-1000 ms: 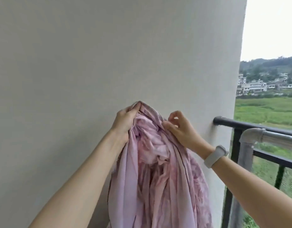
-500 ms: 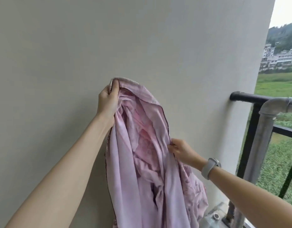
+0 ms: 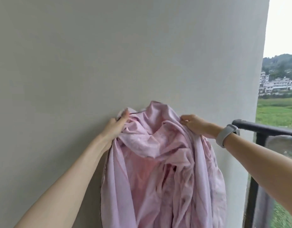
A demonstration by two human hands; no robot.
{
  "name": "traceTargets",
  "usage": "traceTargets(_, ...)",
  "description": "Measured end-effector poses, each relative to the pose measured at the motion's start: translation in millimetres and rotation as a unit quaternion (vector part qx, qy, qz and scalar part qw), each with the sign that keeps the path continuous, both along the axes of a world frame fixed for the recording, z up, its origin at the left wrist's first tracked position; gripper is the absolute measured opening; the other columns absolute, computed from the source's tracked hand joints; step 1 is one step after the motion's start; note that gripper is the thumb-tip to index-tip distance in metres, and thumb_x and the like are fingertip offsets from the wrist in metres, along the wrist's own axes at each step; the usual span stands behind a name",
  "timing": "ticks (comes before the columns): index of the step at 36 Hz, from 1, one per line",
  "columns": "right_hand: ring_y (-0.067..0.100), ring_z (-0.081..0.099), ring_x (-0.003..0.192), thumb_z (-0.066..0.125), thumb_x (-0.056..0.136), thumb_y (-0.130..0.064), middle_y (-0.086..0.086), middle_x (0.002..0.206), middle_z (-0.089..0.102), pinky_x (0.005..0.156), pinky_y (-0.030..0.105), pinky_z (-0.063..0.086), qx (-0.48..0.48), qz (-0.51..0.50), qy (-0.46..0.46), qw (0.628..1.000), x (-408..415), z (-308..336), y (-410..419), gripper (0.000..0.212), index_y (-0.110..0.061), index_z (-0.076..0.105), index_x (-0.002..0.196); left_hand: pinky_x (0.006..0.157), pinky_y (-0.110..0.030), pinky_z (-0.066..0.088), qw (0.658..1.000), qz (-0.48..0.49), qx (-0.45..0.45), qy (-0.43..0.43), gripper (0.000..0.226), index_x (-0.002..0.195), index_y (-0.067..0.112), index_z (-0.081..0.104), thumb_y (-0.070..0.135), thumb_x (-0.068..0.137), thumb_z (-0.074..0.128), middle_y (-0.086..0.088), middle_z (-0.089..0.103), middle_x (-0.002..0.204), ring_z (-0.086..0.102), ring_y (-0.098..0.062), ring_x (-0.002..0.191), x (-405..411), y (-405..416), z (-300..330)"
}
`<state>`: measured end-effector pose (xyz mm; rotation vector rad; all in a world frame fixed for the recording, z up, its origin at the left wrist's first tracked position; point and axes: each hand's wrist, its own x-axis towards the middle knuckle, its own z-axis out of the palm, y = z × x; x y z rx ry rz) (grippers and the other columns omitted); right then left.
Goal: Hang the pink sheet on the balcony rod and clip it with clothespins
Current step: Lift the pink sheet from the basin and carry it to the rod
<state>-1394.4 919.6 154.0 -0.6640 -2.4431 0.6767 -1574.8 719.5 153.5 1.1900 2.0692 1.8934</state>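
head view: single camera, looking forward and slightly down at both hands in front of the wall.
pink sheet [image 3: 158, 170]: bunched and crumpled, held up against the grey wall [image 3: 109, 55], left of the black railing [image 3: 263, 129]. Top edge humps up between the two hands, the rest hangs in long folds out of the bottom of frame. Not touching the railing as far as I can see.
left hand [image 3: 114, 127]: well left of the railing, on the sheet's upper left corner. Fingers curled round a gathered bit of fabric, thumb on top pinning the dark-trimmed hem.
right hand [image 3: 195, 123]: just left of the railing's wall end, on the sheet's upper right edge. Fingertips pinch the fabric edge, knuckles toward the camera.
wristband [image 3: 225, 135]: light grey, on the right wrist, overlapping the railing's end in the picture; contact, cannot tell.
railing: top bar runs right from the wall, one dark post drops below it. Blurred grey shape behind the post, can't identify.
background: right of the railing, green field [image 3: 278, 112], pale buildings [image 3: 273, 84], wooded hill, overcast sky.
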Motion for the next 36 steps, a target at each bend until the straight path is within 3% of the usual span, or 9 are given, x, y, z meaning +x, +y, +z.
traceTargets(2,0.019,0.051,0.089,0.037,0.093,-0.004,0.009,0.098,0.061,0.072,0.026,0.039,0.008,-0.009,-0.103,0.995,6.4,-0.6,13.8,0.026,-0.011,0.062,0.091,0.046,-0.015,0.041,0.996,0.065,0.054,-0.023,0.036,0.068,0.018,0.069,0.040,0.090,0.052,0.001,0.067,0.069,0.055,-0.010,0.063,-14.2,-3.2,11.3)
traceTargets(4,0.020,0.051,0.089,0.036,0.092,-0.003,0.007,0.097,0.060,0.069,0.027,0.041,0.031,-0.031,-0.102,0.994,4.6,23.4,25.7,0.029,-0.009,0.063,0.098,0.057,-0.019,0.040,0.988,0.123,0.092,0.027,0.029,0.095,0.013,0.070,0.035,0.091,0.052,-0.008,0.067,0.090,0.060,-0.019,0.079,-25.2,-0.1,42.3)
traceTargets(11,0.021,0.045,0.068,0.038,0.093,-0.007,0.006,0.074,0.055,0.063,0.027,0.031,0.128,-0.080,0.371,0.916,-0.9,134.7,24.0,0.019,-0.008,0.052,0.081,0.092,-0.037,0.045,0.932,0.146,0.280,0.179,0.053,0.101,0.012,0.064,0.054,0.092,0.035,-0.012,0.066,0.109,0.058,-0.027,0.105,7.4,9.0,183.2)
traceTargets(18,0.016,0.046,0.064,0.035,0.093,-0.002,0.003,0.066,0.050,0.061,0.021,0.042,-0.054,-0.020,0.226,0.972,32.3,121.7,31.1,0.032,-0.013,0.054,0.069,0.066,-0.029,0.037,0.956,0.125,0.233,0.123,0.039,0.072,0.006,0.060,0.037,0.091,0.048,-0.008,0.062,0.073,0.056,-0.022,0.076,8.8,31.9,164.6)
traceTargets(22,0.024,0.058,0.077,0.036,0.091,0.000,0.016,0.085,0.064,0.070,0.036,0.050,-0.099,-0.024,0.315,0.944,36.3,127.9,27.5,0.028,-0.004,0.064,0.089,0.065,-0.029,0.035,0.948,0.145,0.255,0.123,0.033,0.069,0.008,0.050,0.030,0.093,0.045,-0.012,0.058,0.072,0.053,-0.026,0.075,9.1,34.6,169.1)
traceTargets(25,0.025,0.062,0.083,0.037,0.098,-0.032,0.016,0.099,0.066,0.079,0.038,0.051,-0.139,0.065,0.380,0.912,40.7,155.5,4.8,0.033,-0.010,0.060,0.108,0.068,-0.030,0.036,0.946,0.138,0.264,0.130,0.030,0.078,0.008,0.051,0.032,0.095,0.041,-0.016,0.059,0.084,0.059,-0.032,0.091,17.1,38.4,175.9)
traceTargets(30,0.015,0.053,0.077,0.041,0.092,-0.044,0.006,0.091,0.059,0.072,0.033,0.046,0.142,0.068,0.114,0.981,52.1,148.6,-12.6,0.037,-0.010,0.049,0.104,0.075,-0.023,0.034,0.968,0.098,0.212,0.096,0.046,0.107,0.008,0.060,0.044,0.096,0.033,-0.005,0.053,0.097,0.050,-0.015,0.091,17.2,29.5,169.4)
traceTargets(33,0.014,0.052,0.070,0.038,0.095,-0.040,0.006,0.085,0.062,0.064,0.029,0.043,0.185,0.011,-0.116,0.976,60.8,122.3,4.0,0.037,-0.007,0.055,0.093,0.069,-0.026,0.039,0.989,0.042,0.105,0.096,0.052,0.096,0.006,0.067,0.052,0.090,0.044,-0.007,0.063,0.092,0.058,-0.017,0.083,5.7,28.3,146.5)
traceTargets(36,0.008,0.042,0.060,0.039,0.097,-0.031,-0.004,0.072,0.053,0.056,0.017,0.036,0.174,-0.022,-0.168,0.970,74.5,109.7,18.0,0.028,-0.017,0.049,0.075,0.065,-0.026,0.041,0.989,-0.017,-0.007,0.145,0.047,0.086,0.004,0.070,0.047,0.087,0.053,-0.008,0.065,0.082,0.057,-0.016,0.076,1.3,39.1,124.1)
